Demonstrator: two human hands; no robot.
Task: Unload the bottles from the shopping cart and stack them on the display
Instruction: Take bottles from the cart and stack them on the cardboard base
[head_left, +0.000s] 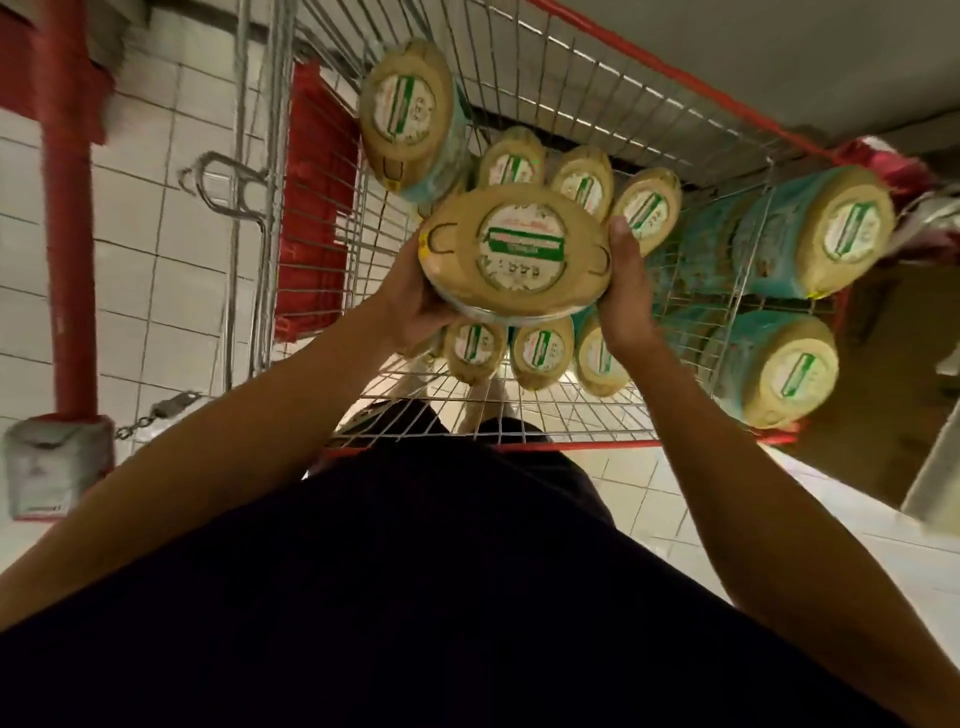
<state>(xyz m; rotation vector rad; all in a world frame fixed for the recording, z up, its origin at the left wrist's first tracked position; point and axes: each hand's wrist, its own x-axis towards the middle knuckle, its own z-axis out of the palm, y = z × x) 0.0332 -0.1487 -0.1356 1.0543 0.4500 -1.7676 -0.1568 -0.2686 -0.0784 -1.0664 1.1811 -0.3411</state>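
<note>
I look straight down into a wire shopping cart (613, 410) with a red rim. Both hands grip one tan-bottomed bottle (514, 249) with a round white-and-green label, held above the cart. My left hand (415, 306) curls round its left side and underside. My right hand (626, 291) clasps its right side. Several more such bottles stand below in the cart (543, 351), and another (408, 114) leans at the far left corner. Two bottles with teal wrap (815, 234) lie outside the cart's right wall.
A red folded child seat (317, 197) lines the cart's left wall. A red post (67, 249) rises from the white tiled floor at left, with a chain and a grey block at its foot. My dark clothing fills the lower frame.
</note>
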